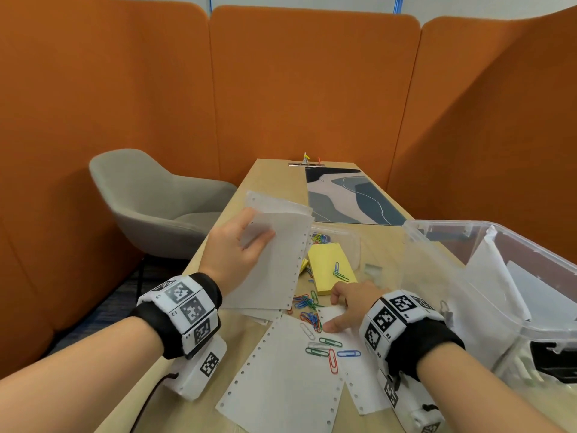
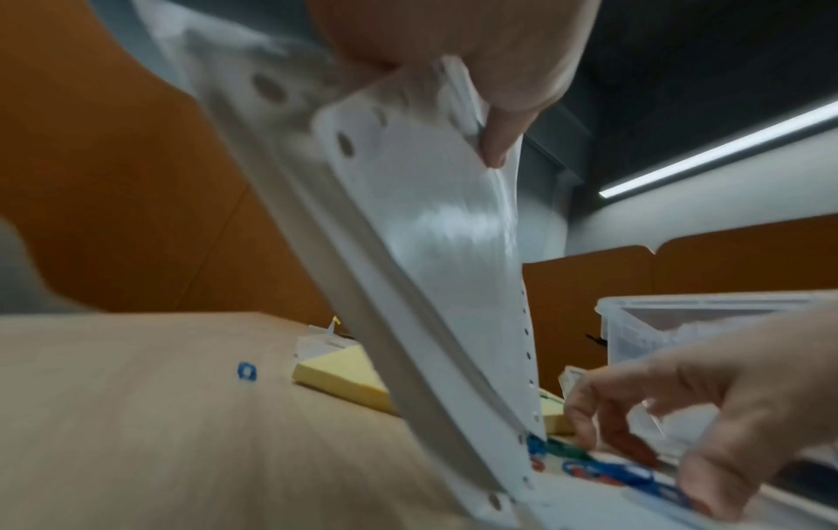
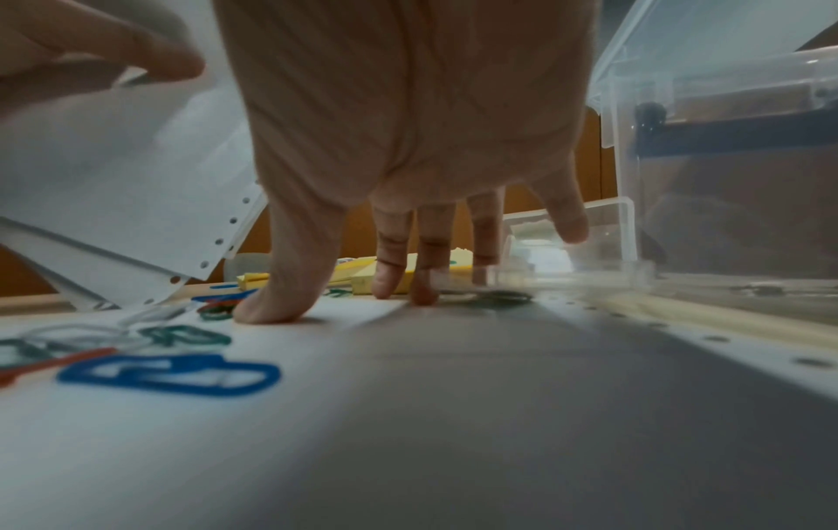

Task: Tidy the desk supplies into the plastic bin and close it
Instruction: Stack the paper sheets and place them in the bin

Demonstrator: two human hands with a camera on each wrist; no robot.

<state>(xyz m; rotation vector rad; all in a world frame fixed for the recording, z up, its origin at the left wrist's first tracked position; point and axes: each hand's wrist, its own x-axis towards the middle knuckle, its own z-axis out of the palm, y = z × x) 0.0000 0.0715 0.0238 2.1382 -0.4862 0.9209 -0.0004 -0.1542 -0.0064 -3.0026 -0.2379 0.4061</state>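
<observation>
My left hand [image 1: 249, 240] grips a stack of white perforated paper sheets [image 1: 271, 264], tilted up off the wooden desk [image 1: 268, 179]; the left wrist view shows its fingertips [image 2: 496, 143] pinching the stack [image 2: 444, 233]. My right hand [image 1: 334, 311] is lower, thumb and fingertips [image 3: 267, 304] resting on a loose sheet [image 1: 281, 379] lying flat, and it holds nothing I can see. Coloured paper clips [image 1: 312, 310] lie scattered around it, more on the sheet [image 3: 172, 373]. A yellow sticky-note pad [image 1: 331, 270] lies just beyond. The clear plastic bin [image 1: 437, 264] stands open at the right.
The bin holds white papers [image 1: 490, 276] and a black item [image 1: 549, 360]. A small clear box [image 1: 349, 245] sits behind the pad. A patterned mat [image 1: 349, 195] lies at the far end. A grey chair [image 1: 150, 207] stands left of the desk, with orange partitions around.
</observation>
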